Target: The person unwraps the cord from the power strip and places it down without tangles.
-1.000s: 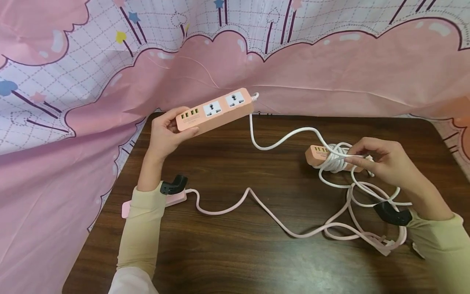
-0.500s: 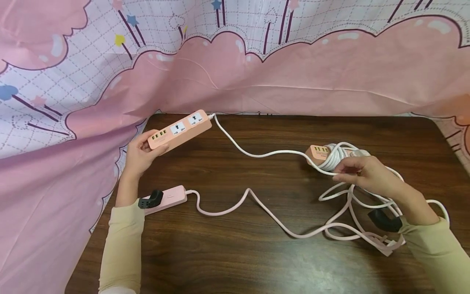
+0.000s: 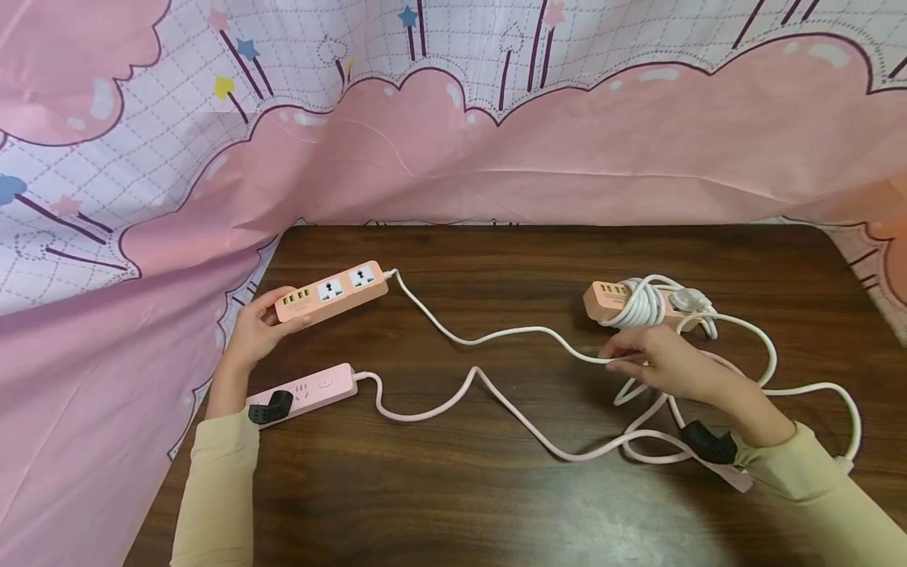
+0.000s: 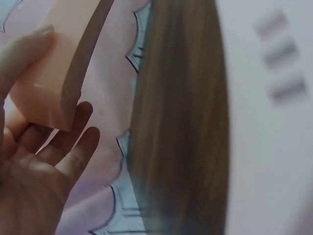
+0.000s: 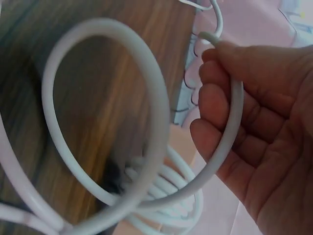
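My left hand [image 3: 253, 329] grips the left end of an orange power strip [image 3: 333, 293] with white sockets and USB ports. In the left wrist view the thumb [image 4: 29, 51] lies on one face of it, with fingers underneath. From its right end a white cord [image 3: 489, 337] runs in a slack curve to my right hand [image 3: 659, 358], which pinches it between thumb and fingers. The right wrist view shows the same cord [image 5: 234, 112] crossing the fingers and looping down. A pink power strip [image 3: 315, 391] lies on the table below the left hand.
Behind the right hand lies a second orange power strip [image 3: 601, 301] wrapped in its coiled white cord [image 3: 641, 305]. The pink strip's cord [image 3: 524, 421] zigzags over the dark wooden table [image 3: 439, 504] to loops at the right. A patterned pink curtain [image 3: 567, 169] hangs along the back and left.
My left hand has brought the orange power strip leftward and down toward the table. My right hand, pinching the cord, has moved left and toward me, drawing the cord's loops along.
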